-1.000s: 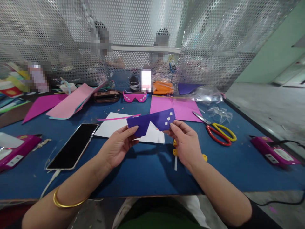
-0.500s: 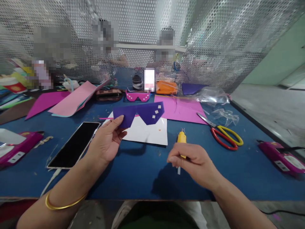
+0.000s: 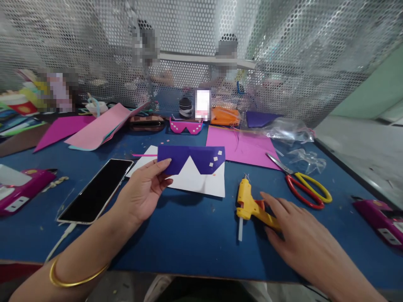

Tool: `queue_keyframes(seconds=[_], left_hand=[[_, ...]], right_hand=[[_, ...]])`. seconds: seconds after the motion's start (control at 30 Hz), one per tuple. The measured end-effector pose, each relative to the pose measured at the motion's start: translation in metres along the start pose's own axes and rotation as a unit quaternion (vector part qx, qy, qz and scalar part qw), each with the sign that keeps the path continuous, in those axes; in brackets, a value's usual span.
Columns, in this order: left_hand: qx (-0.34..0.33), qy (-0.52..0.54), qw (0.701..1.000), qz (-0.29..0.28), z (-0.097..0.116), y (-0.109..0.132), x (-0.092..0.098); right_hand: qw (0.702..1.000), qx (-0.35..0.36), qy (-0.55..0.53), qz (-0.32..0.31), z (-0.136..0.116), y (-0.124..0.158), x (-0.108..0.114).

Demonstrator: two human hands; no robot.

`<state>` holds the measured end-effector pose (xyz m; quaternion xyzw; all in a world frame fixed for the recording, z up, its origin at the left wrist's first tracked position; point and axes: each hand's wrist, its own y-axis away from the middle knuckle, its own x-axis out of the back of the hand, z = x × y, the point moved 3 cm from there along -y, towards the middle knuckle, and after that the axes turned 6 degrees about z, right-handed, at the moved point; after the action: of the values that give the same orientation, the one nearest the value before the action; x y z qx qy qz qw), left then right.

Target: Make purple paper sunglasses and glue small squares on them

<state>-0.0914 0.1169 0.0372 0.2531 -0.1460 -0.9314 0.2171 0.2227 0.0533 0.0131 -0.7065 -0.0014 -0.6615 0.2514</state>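
Observation:
My left hand (image 3: 146,191) pinches a purple pair of paper glasses (image 3: 176,159) by its left end, held above a white sheet (image 3: 192,184). Three small white squares sit on the right lens of these glasses. A yellow glue gun (image 3: 247,201) lies on the table, a white glue stick poking from its rear and its handle pointing right. Around the end of that handle is my right hand (image 3: 299,230), fingers spread, with thumb and fingers on either side. Pink paper glasses (image 3: 186,126) with white squares stand farther back.
Scissors (image 3: 304,186) lie at right, near pink paper (image 3: 242,144) and clear plastic (image 3: 307,159). A phone (image 3: 97,191) with a cable is left of my forearm. Purple-magenta devices (image 3: 28,188) (image 3: 380,218) flank the table (image 3: 189,243). A perforated metal screen (image 3: 185,25) stands behind.
My right hand has shifted right, from in front of the glue gun to its handle, and its fingers have spread. The purple glasses are lower and more level.

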Motion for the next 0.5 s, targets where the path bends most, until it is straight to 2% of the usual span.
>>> queue_keyframes(seconds=[0.17,0.33,0.4,0.5], left_hand=[[0.0,-0.002,1.0,-0.015,-0.004,0.002,0.002],[-0.004,-0.02,0.999,-0.03,-0.007,0.002,0.004],[-0.007,-0.024,0.999,-0.044,-0.009,0.002,0.004],[-0.008,-0.024,0.998,-0.06,-0.01,0.003,0.003]], right_hand=[[0.996,0.037,0.086,0.005,-0.011,-0.004,-0.013],[0.996,-0.036,0.074,0.033,0.002,-0.003,-0.014],[0.994,-0.078,0.035,0.07,0.009,0.001,-0.009],[0.976,-0.134,-0.05,0.163,0.012,0.004,0.004]])
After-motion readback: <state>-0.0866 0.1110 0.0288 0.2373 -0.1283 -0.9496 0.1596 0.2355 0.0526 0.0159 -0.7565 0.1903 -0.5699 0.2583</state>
